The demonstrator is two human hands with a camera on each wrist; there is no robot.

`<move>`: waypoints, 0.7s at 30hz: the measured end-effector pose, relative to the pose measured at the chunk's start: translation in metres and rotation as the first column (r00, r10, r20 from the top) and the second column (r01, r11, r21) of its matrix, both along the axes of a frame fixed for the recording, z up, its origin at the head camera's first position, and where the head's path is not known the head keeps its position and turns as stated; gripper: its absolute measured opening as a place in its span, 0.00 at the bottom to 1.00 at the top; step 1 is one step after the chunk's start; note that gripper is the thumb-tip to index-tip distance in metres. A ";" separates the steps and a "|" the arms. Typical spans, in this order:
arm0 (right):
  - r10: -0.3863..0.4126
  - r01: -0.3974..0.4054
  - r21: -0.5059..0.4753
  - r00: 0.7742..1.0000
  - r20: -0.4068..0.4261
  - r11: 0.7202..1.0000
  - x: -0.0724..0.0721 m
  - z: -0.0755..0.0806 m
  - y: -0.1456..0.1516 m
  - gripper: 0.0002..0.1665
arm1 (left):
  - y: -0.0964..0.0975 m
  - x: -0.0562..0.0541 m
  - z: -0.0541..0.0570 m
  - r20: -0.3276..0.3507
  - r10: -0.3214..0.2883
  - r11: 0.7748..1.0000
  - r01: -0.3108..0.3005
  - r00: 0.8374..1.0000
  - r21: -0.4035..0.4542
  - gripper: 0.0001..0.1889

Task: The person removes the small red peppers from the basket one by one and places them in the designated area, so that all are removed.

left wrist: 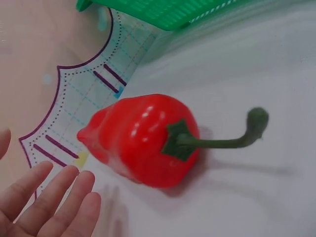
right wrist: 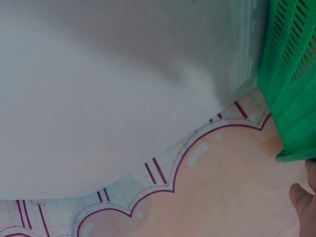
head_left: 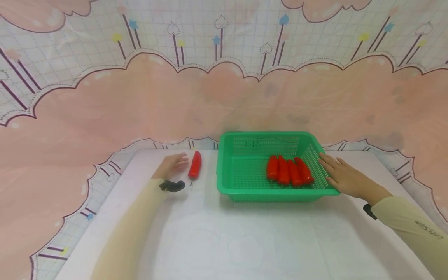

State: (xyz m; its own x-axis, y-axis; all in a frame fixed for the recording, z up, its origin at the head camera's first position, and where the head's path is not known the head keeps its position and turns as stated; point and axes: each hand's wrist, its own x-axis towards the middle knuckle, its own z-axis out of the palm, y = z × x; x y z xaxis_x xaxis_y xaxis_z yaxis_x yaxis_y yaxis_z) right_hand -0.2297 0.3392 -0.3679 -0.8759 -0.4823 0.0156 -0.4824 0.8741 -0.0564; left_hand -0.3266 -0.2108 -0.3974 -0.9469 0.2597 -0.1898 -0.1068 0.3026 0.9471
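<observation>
A red pepper with a green stem lies on the white table, left of the green basket. Just left of that pepper is my left hand, its fingers extended and apart from it. The left wrist view shows the same pepper with its curved stem, and the fingertips beside its pointed end. Several red peppers lie side by side in the right half of the basket. My right hand rests with straight fingers along the basket's right rim; only a bit of it shows in the right wrist view.
The white table stretches in front of the basket. Behind it hangs a pink and white patterned cloth, which also borders the table's left and right edges. Dark straps sit at both wrists.
</observation>
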 end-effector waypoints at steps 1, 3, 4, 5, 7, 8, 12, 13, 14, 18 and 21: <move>0.000 0.000 0.002 1.000 -0.002 1.000 0.000 0.000 0.000 0.35 | -0.002 -0.001 0.000 0.001 -0.013 1.000 0.013 1.000 0.006 0.30; -0.002 0.002 0.005 1.000 0.000 1.000 0.000 0.000 0.000 0.35 | -0.007 -0.003 0.002 0.027 -0.031 0.998 0.030 0.999 0.053 0.31; 0.000 0.000 0.007 1.000 -0.003 1.000 0.000 -0.001 0.000 0.35 | -0.008 -0.003 0.004 0.033 -0.046 0.997 0.044 0.998 0.068 0.30; 0.001 -0.001 0.006 1.000 -0.004 1.000 0.000 -0.001 0.000 0.35 | -0.010 -0.003 0.007 0.053 -0.049 0.995 0.044 0.997 0.092 0.30; 0.004 -0.004 0.008 1.000 -0.009 1.000 0.000 -0.001 0.000 0.35 | -0.013 -0.001 0.013 0.061 -0.071 0.994 0.065 0.996 0.092 0.30; 0.005 -0.005 0.007 1.000 -0.011 1.000 0.000 -0.001 0.000 0.35 | -0.014 0.000 0.016 0.058 -0.083 0.993 0.077 0.995 0.093 0.29; 0.015 -0.015 0.004 1.000 -0.022 1.000 0.000 -0.002 0.000 0.35 | -0.020 0.002 0.027 0.060 -0.101 0.991 0.095 0.993 0.090 0.28; 0.015 -0.015 0.001 1.000 -0.022 1.000 0.000 -0.002 0.000 0.35 | -0.021 0.002 0.030 0.061 -0.108 0.991 0.102 0.992 0.092 0.28; 0.015 -0.015 -0.004 1.000 -0.020 1.000 0.000 -0.002 0.000 0.35 | -0.023 0.002 0.032 0.061 -0.115 0.990 0.109 0.991 0.091 0.28; 0.017 -0.017 -0.013 1.000 -0.024 1.000 0.001 -0.002 0.000 0.35 | -0.026 0.001 0.043 0.064 -0.143 0.986 0.137 0.988 0.096 0.29; 0.019 -0.019 -0.009 0.999 -0.026 1.000 0.001 -0.001 0.000 0.35 | -0.027 0.002 0.051 0.028 -0.179 0.982 0.176 0.984 0.073 0.29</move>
State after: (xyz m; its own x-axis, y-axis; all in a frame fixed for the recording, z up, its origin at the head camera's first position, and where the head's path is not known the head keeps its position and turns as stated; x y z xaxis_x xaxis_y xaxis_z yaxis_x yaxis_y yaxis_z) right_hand -0.2289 0.3397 -0.3691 -0.8658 -0.4987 0.0427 -0.5004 0.8643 -0.0516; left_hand -0.3242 -0.2374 -0.3466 -0.8779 0.4366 -0.1969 -0.0902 0.2530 0.9632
